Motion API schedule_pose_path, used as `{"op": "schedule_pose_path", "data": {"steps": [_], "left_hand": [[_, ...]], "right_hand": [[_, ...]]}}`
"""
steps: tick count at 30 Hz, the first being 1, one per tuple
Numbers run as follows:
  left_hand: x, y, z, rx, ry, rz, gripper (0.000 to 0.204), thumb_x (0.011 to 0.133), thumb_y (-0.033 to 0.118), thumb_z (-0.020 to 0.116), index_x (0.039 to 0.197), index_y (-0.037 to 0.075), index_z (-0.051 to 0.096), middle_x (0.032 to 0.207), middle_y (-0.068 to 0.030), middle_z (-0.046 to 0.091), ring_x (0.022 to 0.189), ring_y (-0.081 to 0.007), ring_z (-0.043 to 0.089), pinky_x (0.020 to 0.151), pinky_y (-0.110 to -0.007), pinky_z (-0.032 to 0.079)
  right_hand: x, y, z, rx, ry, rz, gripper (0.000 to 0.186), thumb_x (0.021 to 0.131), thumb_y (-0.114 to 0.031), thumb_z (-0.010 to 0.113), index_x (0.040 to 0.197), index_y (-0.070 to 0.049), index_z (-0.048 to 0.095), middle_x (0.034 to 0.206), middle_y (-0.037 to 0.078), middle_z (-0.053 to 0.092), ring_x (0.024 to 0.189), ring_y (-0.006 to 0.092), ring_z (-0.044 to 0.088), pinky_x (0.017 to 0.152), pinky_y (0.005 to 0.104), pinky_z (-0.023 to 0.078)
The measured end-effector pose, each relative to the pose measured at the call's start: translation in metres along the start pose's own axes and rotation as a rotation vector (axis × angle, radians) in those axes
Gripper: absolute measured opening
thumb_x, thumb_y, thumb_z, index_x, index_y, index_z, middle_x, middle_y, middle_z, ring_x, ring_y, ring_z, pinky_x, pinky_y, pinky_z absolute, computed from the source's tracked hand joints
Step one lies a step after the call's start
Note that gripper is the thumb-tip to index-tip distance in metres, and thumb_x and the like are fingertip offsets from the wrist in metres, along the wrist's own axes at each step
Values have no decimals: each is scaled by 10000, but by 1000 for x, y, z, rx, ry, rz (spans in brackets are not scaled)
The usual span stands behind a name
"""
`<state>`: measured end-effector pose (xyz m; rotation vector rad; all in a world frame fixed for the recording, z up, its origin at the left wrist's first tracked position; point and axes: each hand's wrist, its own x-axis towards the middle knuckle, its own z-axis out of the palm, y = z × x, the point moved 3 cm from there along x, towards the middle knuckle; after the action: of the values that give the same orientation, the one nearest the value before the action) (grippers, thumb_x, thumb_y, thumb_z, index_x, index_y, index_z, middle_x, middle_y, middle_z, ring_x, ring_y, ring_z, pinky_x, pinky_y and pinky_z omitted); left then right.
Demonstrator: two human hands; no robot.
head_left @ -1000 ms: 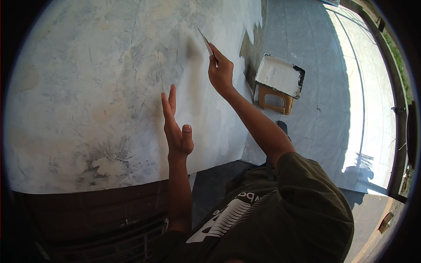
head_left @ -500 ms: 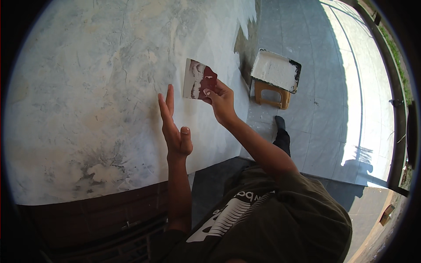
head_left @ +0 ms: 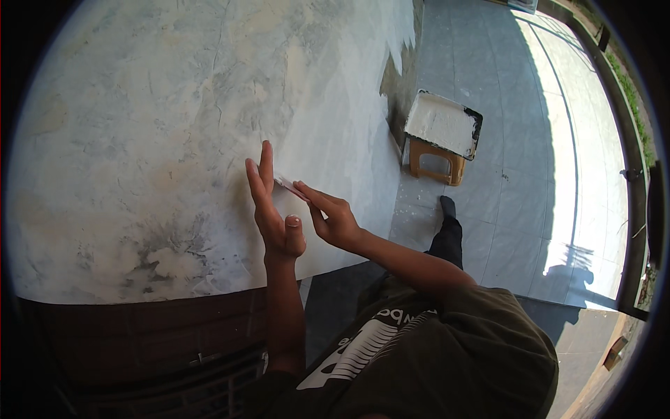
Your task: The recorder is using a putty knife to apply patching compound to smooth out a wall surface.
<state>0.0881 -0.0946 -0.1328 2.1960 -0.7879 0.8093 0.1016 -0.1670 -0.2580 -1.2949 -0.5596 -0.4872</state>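
Note:
My right hand [head_left: 340, 221] grips a flat dark red putty scraper [head_left: 293, 188], now seen nearly edge-on, with white filler on it. Its far edge comes up close to the fingers of my left hand [head_left: 273, 216]; whether it touches them or the wall behind, I cannot tell. The left hand is raised with fingers stretched upward and thumb apart, and holds nothing. A whitish speck shows at its thumb tip. Beside both hands rises a wall [head_left: 174, 133] coated in patchy white and grey, with cracks and a dark stained area low down.
A black-edged tray [head_left: 441, 124] of white paste rests on a yellow-brown stool [head_left: 457, 170] at the right. White specks lie on the grey tiled floor [head_left: 502, 209] near my foot [head_left: 447, 206]. A dark brown panelled surface [head_left: 153, 342] borders the wall's lower edge.
My right hand has come down and left, turning the scraper from face-on to edge-on beside my left fingers. The left hand is almost unmoved. The view has shifted slightly.

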Motion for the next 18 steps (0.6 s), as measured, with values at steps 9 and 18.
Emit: {"op": "schedule_pose_path", "data": {"steps": [9, 18], "left_hand": [[-8, -13, 12, -15, -35, -98, 900, 973, 630, 320, 1562, 19, 19, 1534, -303, 318, 1419, -439, 340, 1179, -503, 212], [-8, -12, 19, -24, -42, -117, 898, 973, 632, 320, 1566, 32, 13, 1535, -304, 316, 1415, -441, 348, 1174, -504, 223]], "right_hand": [[92, 75, -69, 508, 527, 396, 294, 966, -4, 566, 1256, 41, 591, 1064, 80, 677, 922, 136, 647, 859, 303, 563], [192, 62, -67, -226, 352, -120, 388, 891, 94, 537, 1246, -25, 641, 1200, 174, 676, 1048, 271, 696, 866, 291, 529]]}}
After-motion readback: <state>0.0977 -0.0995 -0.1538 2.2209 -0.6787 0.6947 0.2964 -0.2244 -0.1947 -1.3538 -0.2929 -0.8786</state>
